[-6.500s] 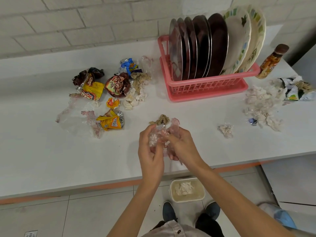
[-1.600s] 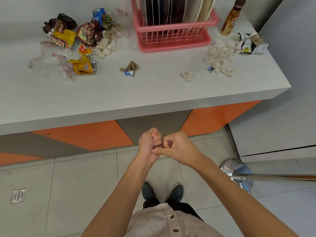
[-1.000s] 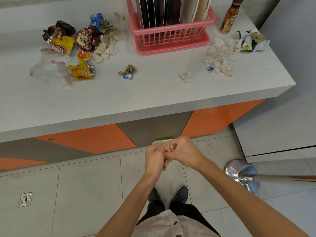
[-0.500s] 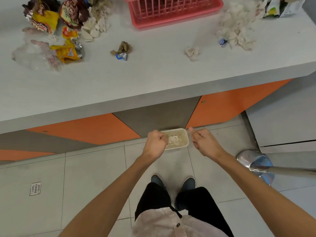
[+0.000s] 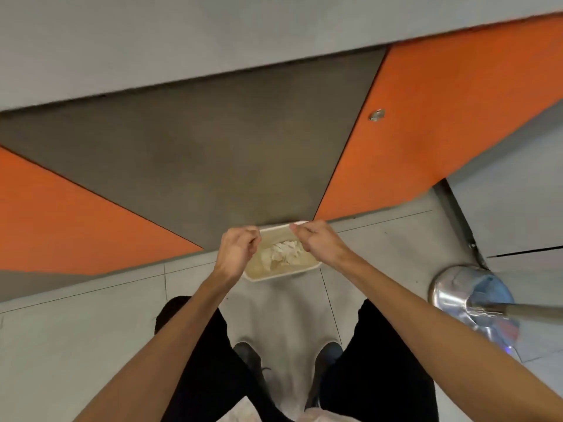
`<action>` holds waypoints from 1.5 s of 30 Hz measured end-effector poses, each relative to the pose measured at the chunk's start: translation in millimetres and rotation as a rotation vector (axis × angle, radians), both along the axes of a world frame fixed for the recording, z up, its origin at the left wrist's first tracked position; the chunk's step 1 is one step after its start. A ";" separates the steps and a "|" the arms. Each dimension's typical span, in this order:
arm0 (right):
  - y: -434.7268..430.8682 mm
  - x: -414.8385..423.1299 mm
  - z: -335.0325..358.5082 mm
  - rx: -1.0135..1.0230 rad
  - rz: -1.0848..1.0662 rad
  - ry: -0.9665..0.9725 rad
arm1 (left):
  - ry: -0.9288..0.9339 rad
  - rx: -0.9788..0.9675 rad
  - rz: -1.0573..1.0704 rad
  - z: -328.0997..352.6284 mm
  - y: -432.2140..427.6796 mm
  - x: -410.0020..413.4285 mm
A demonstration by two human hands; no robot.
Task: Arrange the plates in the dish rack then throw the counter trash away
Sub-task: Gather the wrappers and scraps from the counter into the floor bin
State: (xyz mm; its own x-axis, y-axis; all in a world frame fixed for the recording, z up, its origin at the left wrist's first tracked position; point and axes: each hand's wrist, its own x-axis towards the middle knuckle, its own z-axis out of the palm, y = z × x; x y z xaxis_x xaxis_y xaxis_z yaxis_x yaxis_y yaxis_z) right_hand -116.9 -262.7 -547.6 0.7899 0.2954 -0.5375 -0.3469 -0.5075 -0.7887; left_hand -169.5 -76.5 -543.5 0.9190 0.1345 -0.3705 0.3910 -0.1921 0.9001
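I look down at a small cream waste bin [image 5: 283,272] on the floor against the counter base. Crumpled whitish trash [image 5: 285,252] lies inside it. My left hand [image 5: 237,251] hovers over the bin's left rim with its fingers loosely curled, and I see nothing in it. Over the right rim, my right hand [image 5: 316,242] is also loosely curled, with no trash visible in it. The dish rack, the plates and the counter trash are out of view.
The counter's grey underside and edge [image 5: 213,41] fill the top of the view, with orange and grey panels [image 5: 441,117] below. A shiny metal bowl-shaped object on a pole [image 5: 466,296] stands on the floor at right. My shoes [image 5: 249,357] are just behind the bin.
I have bent lower, so the counter top left the view. Both hands moved down over the bin, and their tight fists have loosened.
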 end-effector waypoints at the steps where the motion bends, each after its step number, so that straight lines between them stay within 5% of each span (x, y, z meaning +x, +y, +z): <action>1: 0.4 4.0 -25.3 -0.032 0.045 0.010 | 0.033 -0.017 -0.043 -25.2 1.8 1.1; 6: -2.6 26.7 -135.5 -0.052 0.137 0.056 | 0.021 0.233 -0.410 -136.4 8.4 28.9; 11: -3.4 33.1 -204.7 -0.179 0.363 -0.101 | -0.138 0.550 -0.812 -209.1 6.6 52.1; 15: -10.6 23.7 -236.2 -0.221 0.372 -0.155 | -0.063 0.699 -0.981 -258.6 -0.6 54.6; 21: 2.7 22.7 -234.5 -0.236 0.416 -0.291 | 0.029 0.817 -1.039 -274.4 14.0 63.0; 33: 4.2 31.6 -242.9 -0.420 0.553 -0.304 | 0.229 0.726 -0.981 -270.3 19.2 65.4; 45: -3.5 35.6 -257.7 -0.479 0.577 -0.270 | 0.167 0.720 -0.986 -259.5 9.3 69.7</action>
